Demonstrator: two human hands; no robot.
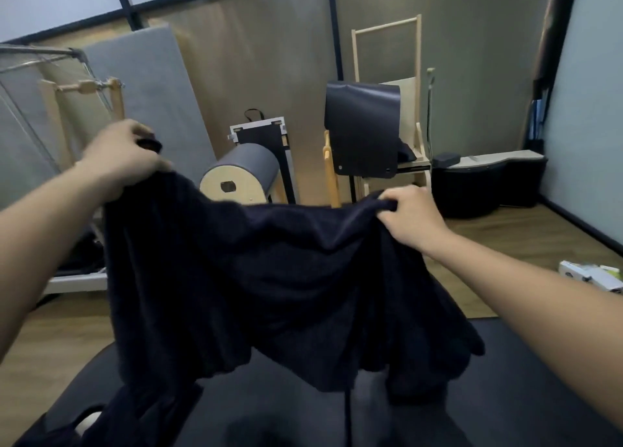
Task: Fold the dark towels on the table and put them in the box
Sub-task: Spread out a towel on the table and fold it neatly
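Both hands held a dark towel (269,278) up over the table (505,396).

The left hand (118,156) clutched one top corner, raised higher; the right hand (409,219) pinched the other corner, lower. The towel sagged between them, its bottom edge hanging just above or touching the black table. A padded barrel (241,173) and a wooden chair (387,126) stood beyond.

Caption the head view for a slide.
Left hand and right hand hold a dark towel up over the dark table.
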